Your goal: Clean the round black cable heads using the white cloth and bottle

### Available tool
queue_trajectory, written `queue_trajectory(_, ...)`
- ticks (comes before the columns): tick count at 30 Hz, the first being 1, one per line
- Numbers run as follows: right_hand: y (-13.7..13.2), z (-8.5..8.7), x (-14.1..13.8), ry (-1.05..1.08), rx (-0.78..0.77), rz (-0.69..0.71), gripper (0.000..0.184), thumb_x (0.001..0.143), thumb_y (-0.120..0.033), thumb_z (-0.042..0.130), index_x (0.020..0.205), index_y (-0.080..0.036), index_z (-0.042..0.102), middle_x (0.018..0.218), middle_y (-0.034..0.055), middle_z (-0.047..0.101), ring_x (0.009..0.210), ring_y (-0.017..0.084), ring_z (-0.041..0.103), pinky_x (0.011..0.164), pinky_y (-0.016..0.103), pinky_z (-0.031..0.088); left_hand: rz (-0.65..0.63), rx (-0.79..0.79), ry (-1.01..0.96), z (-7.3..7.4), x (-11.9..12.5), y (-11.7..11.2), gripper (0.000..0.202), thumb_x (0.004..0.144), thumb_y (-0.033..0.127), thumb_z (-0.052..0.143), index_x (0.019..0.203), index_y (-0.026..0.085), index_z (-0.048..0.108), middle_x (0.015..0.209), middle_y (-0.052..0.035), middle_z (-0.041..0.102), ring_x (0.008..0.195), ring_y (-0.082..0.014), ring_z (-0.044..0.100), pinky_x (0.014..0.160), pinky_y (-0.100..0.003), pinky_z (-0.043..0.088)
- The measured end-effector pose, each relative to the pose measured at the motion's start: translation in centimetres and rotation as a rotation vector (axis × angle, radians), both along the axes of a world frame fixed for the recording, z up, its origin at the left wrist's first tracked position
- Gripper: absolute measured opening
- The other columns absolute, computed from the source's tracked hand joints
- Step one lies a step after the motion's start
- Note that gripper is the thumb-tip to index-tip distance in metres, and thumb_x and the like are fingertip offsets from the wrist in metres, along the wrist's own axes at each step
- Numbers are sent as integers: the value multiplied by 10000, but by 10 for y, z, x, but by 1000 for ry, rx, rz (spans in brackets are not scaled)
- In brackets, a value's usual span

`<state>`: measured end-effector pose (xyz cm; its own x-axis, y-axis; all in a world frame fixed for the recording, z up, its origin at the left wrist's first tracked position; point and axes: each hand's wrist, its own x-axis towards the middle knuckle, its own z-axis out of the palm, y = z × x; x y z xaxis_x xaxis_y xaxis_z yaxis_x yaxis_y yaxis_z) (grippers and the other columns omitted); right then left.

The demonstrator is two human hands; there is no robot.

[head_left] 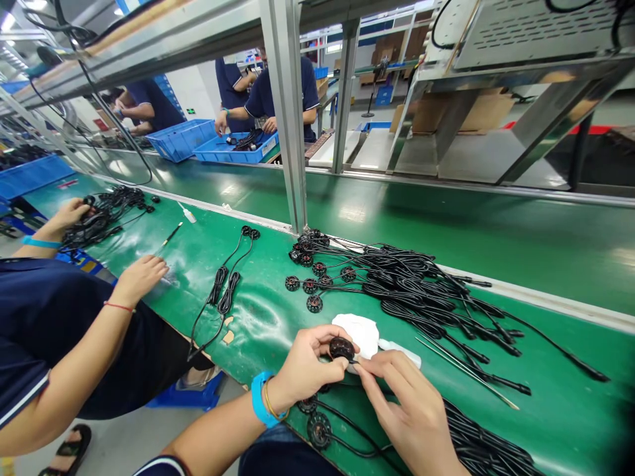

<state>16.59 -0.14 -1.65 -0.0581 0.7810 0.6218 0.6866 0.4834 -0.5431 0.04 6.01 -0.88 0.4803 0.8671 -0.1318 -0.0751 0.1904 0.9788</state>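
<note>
My left hand (310, 367), with a blue wristband, grips a round black part (341, 346) between thumb and fingers. Close beside it, my right hand (411, 406) pinches a thin black cable (353, 361) where it meets the round part. Behind my hands lie a crumpled white cloth or paper (354, 330) and a small white bottle (404, 354), partly covered. Below them, another round black part (318, 430) rests near the bench edge with its cable running right. More bundled black cables (489, 439) lie beside my right forearm.
A pile of coiled cables (411, 284) with round ends spreads ahead on the green bench (278, 311). Thin rods (471, 375) lie right. At left, a co-worker's hand (141, 277) rests near two cables (225, 291). A metal post (286, 119) rises ahead; blue bins (238, 153) stand beyond.
</note>
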Motion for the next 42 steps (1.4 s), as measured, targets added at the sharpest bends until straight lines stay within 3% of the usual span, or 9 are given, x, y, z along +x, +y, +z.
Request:
queue_trajectory(9,0,0,2,216,-194,-7,102,917,-217,611,815,-222,616,746,4,611,670,136,599,613,248,483,90,367,219,3,-2,-8,378,709,21,655,1022,202,766,999,-65,747,936,-247,677,899,-344,513)
queue_trajectory(16,2,9,-1,318,-312,7,136,917,-253,601,789,-216,624,780,9,637,744,143,619,685,254,507,8,133,28,0,-5,-2,335,793,207,773,1116,198,686,1074,-89,759,1047,-255,687,967,-366,507)
queue_trajectory(19,1,15,27,105,-385,-40,151,934,-333,567,880,-236,668,883,26,676,830,156,648,759,267,526,9,23,-38,-4,-5,2,337,811,227,761,1120,179,634,1038,-94,766,999,-233,702,899,-332,529)
queue_trajectory(21,-2,13,58,-174,-464,-261,222,942,-404,526,848,-254,661,844,17,676,763,156,648,690,263,513,26,7,-25,-8,-5,5,332,811,229,759,1114,163,639,1019,-96,767,977,-222,699,871,-314,528)
queue_trajectory(25,-12,-5,111,-334,-546,-573,179,870,-325,534,736,-229,604,745,54,647,571,192,599,485,282,360,-1,-35,12,-12,-7,9,342,807,236,756,1121,138,658,974,-106,776,923,-216,697,835,-313,524)
queue_trajectory(31,-17,-24,130,-376,-628,-523,165,801,-212,505,829,-220,667,793,60,706,583,179,650,521,280,416,-19,-37,50,-8,-6,8,339,782,225,755,1097,127,680,940,-112,779,866,-207,694,771,-290,515)
queue_trajectory(34,-16,-17,132,-283,-600,-414,198,773,-341,528,802,-234,692,698,27,689,545,176,647,519,280,482,18,-27,92,-11,-4,7,341,753,204,747,1078,117,687,905,-101,765,822,-196,686,714,-264,510)
queue_trajectory(37,-14,-4,119,64,-472,-332,291,739,-510,635,817,-233,679,682,11,677,524,159,628,470,247,504,57,-24,132,-16,-2,6,354,730,177,731,1073,106,684,861,-75,724,736,-161,649,652,-237,501)
queue_trajectory(42,-10,5,51,469,-226,-203,126,833,-344,694,856,-233,639,866,25,728,761,157,712,706,228,591,80,59,258,-15,2,1,343,703,134,697,1045,105,700,750,-9,622,618,-100,533,562,-190,454)
